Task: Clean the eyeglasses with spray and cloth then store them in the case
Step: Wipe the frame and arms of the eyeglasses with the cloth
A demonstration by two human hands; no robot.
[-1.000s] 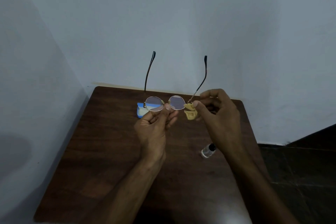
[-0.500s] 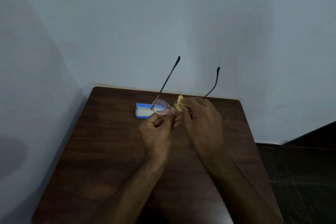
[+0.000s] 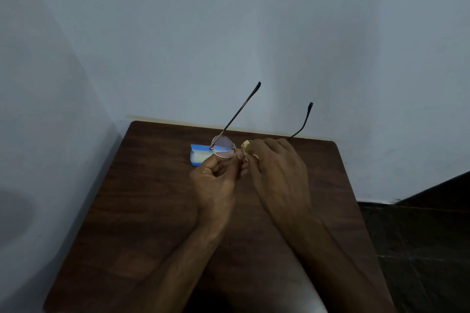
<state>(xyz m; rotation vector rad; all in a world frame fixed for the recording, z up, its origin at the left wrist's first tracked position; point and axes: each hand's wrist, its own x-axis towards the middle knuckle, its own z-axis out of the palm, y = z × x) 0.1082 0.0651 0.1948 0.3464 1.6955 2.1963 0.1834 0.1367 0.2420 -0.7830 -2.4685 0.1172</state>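
Note:
Thin round-lensed eyeglasses (image 3: 223, 147) are held above the dark wooden table (image 3: 142, 211), their temple arms pointing up and away. My left hand (image 3: 216, 180) pinches the frame near the bridge, below the left lens. My right hand (image 3: 277, 173) grips a small yellow cloth (image 3: 246, 148) wrapped over the right lens, which is hidden by cloth and fingers. An open blue case (image 3: 198, 156) with a pale lining lies on the table behind my left hand. The spray bottle is hidden from view.
Grey walls close in behind the table and along its left side. The table's right edge drops to a dark floor (image 3: 419, 249).
The right hand has brought the cloth up over the right lens and covered it. The glasses have tilted so the temples lean right. The spray bottle, visible a second ago, is now hidden behind my right forearm.

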